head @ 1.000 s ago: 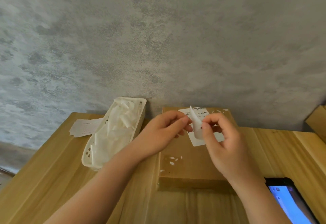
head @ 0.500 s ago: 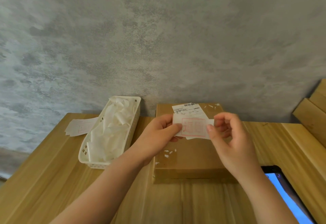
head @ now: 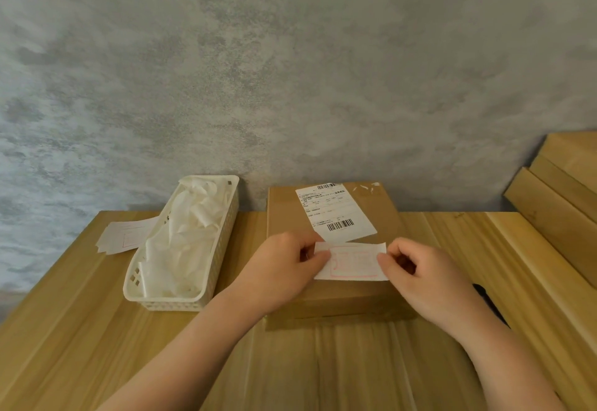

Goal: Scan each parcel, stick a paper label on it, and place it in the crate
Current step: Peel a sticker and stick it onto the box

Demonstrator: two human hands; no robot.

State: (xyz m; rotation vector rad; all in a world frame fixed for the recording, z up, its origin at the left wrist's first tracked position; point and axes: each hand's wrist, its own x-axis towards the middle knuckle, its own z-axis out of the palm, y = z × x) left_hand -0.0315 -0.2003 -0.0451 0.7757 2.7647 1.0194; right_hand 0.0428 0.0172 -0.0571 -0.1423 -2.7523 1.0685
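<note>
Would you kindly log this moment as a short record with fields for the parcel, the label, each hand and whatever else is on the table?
parcel: brown cardboard box lying flat on the wooden table, against the wall
shipping label: white barcoded sheet on the box top
paper label: white slip with red print, held over the box's near half
left hand: pinches the slip's left end
right hand: pinches its right end
basket: white plastic, left of the box, holding crumpled white paper
spare labels: left of the basket
</note>
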